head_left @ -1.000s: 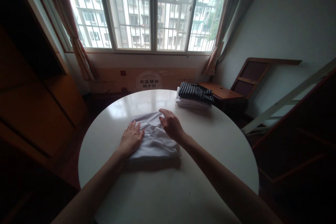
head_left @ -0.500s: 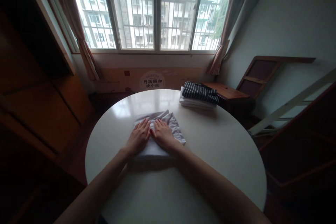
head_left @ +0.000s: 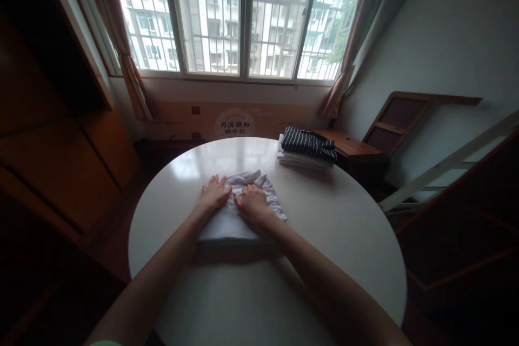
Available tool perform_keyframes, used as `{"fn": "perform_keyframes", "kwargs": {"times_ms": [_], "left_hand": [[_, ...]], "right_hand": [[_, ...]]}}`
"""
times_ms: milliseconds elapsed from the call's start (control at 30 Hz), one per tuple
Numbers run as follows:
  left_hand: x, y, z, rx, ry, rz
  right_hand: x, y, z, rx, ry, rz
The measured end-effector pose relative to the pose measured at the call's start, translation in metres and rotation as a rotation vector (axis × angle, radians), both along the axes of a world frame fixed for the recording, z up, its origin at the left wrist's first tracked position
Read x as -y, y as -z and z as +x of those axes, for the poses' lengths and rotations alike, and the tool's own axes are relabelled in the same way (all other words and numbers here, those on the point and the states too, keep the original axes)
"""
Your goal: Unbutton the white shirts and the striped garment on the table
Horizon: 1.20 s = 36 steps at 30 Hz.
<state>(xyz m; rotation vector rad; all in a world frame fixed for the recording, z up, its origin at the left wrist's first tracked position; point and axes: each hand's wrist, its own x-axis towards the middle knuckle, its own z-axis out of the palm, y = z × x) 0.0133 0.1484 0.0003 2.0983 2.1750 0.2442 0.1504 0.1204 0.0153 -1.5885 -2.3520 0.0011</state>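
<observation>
A folded white garment (head_left: 231,228) lies on the round white table (head_left: 332,221), its far and right parts wrinkled. My left hand (head_left: 215,192) rests on the garment's far left part, palm down, with the fingers spread. Close beside it, my right hand (head_left: 252,204) presses on the middle of the cloth. Its fingers are slightly bent and its thumb stands apart. Neither hand grips the fabric as far as I can see.
Toward the table's far right edge sits a black striped folded garment (head_left: 308,143) on top of white folded cloth (head_left: 304,161). A wooden chair (head_left: 389,124) and a pale ladder-like frame (head_left: 438,178) stand to the right. Beyond the table is a barred window (head_left: 243,21).
My left hand has shifted left and slightly forward, toward the garment's left edge, its fingers spreading. The fingers of my right hand have bent a little in about the same place.
</observation>
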Motion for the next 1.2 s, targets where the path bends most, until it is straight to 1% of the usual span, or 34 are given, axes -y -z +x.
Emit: {"fn": "perform_keyframes", "kwargs": {"times_ms": [67,133,200,267,333,433,567,700,800,933,1067,1200], "left_hand": [[0.005,-0.001,0.001,0.005,0.006,0.029],[0.01,-0.002,0.002,-0.007,0.041,0.083],[0.013,-0.003,0.002,-0.025,0.095,0.14],[0.014,-0.004,0.001,-0.034,0.102,0.144],[0.014,-0.005,0.001,-0.024,0.051,0.094],[0.013,-0.006,0.001,-0.004,-0.026,0.03],[0.01,-0.004,0.0,0.004,-0.081,0.037],[0.009,-0.002,0.0,0.016,-0.142,0.055],[0.01,-0.001,0.0,0.01,-0.141,0.074],[0.011,0.001,-0.003,0.017,-0.136,0.102],[0.01,0.003,-0.005,0.005,-0.113,0.154],[0.011,0.004,-0.005,0.003,-0.12,0.173]], "right_hand": [[-0.011,-0.009,-0.004,0.053,-0.037,-0.051],[-0.021,-0.011,-0.005,0.054,-0.059,-0.015],[-0.029,-0.005,-0.005,0.036,-0.135,0.034],[-0.033,0.003,-0.002,0.02,-0.161,0.028],[-0.035,0.009,0.0,0.009,-0.059,-0.016],[-0.038,0.01,0.003,0.011,0.133,-0.074],[-0.044,0.005,0.01,-0.012,0.263,-0.102],[-0.046,0.007,0.019,-0.076,0.309,-0.068],[-0.052,0.008,0.025,-0.198,0.361,-0.042],[-0.071,0.004,0.032,-0.382,0.457,-0.156],[-0.088,0.003,0.04,-0.455,0.478,-0.203],[-0.094,0.006,0.044,-0.494,0.486,-0.224]]}}
